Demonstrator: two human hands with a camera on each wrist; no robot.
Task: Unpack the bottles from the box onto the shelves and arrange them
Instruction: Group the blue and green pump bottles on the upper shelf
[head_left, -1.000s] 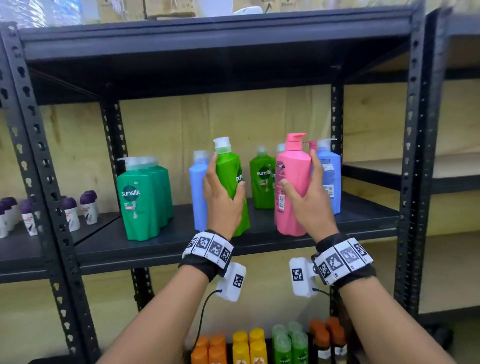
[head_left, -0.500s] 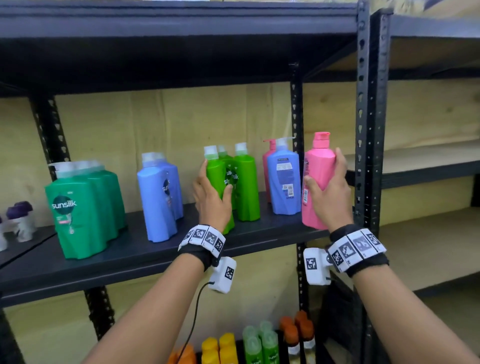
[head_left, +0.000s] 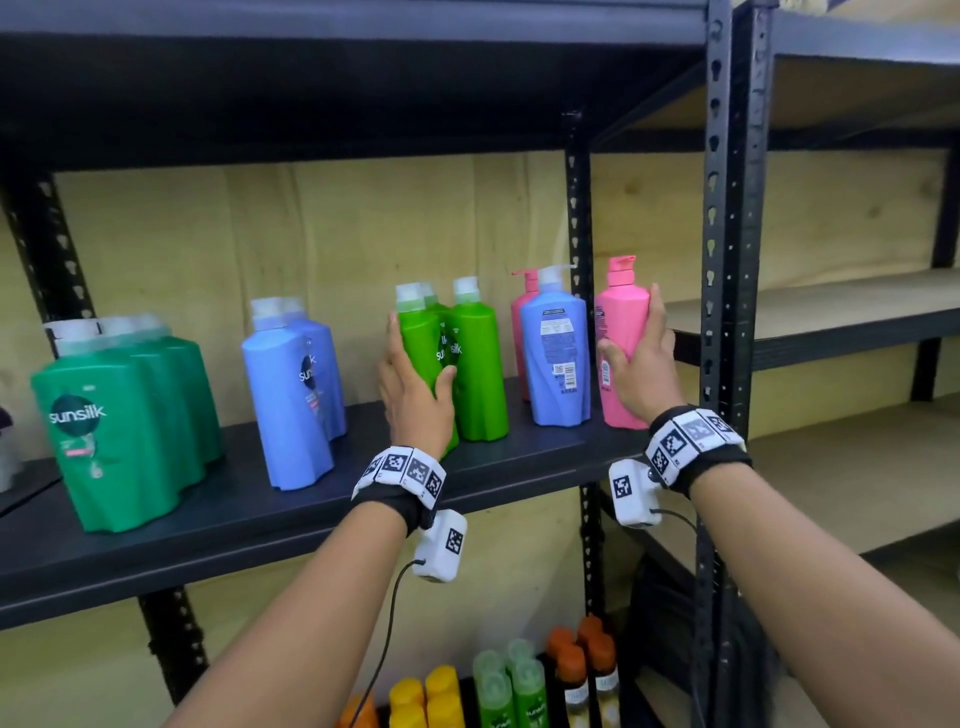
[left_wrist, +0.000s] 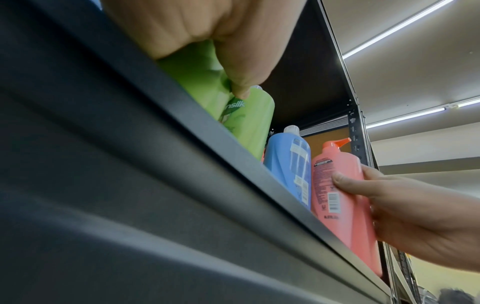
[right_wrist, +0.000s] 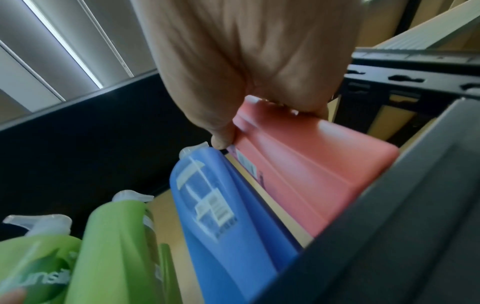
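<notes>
- Head view: left hand (head_left: 415, 400) wraps a light-green bottle (head_left: 423, 358), thumb on its front at approx 3 o'clock of the palm, fingers round the far side at 9 o'clock. Bottle stands upright on the dark shelf (head_left: 291, 509).
- Right hand (head_left: 641, 374) grips a pink bottle (head_left: 621, 332), thumb on the label side, fingers up the 3 o'clock side. Bottle upright at the shelf's right end, just beside the black upright post (head_left: 727, 260).
- Between the two hands: another light-green bottle (head_left: 480, 369) touching the held one, then a blue bottle (head_left: 556, 358) w/ back label facing out, a second pink bottle (head_left: 522, 312) behind it.
- At 9 o'clock of the left hand: pair of blue bottles (head_left: 296, 395), then a group of dark-green bottles (head_left: 119, 431) near the shelf's left end.
- Lower shelf: small orange, yellow and green bottles (head_left: 498, 691).
- Left wrist view: thumb presses the light-green bottle (left_wrist: 207, 86) above the shelf lip (left_wrist: 182, 164); blue bottle (left_wrist: 288, 164) and pink bottle (left_wrist: 342, 185) at approx 4 o'clock, right hand (left_wrist: 405, 216) curled round the pink one.
- Right wrist view: blurred; right hand (right_wrist: 246, 72) holds the pink bottle (right_wrist: 311, 164) from above; blue bottle (right_wrist: 228, 216) close beside it, gap or contact unclear; light-green bottles (right_wrist: 111, 246) at 7 o'clock.
</notes>
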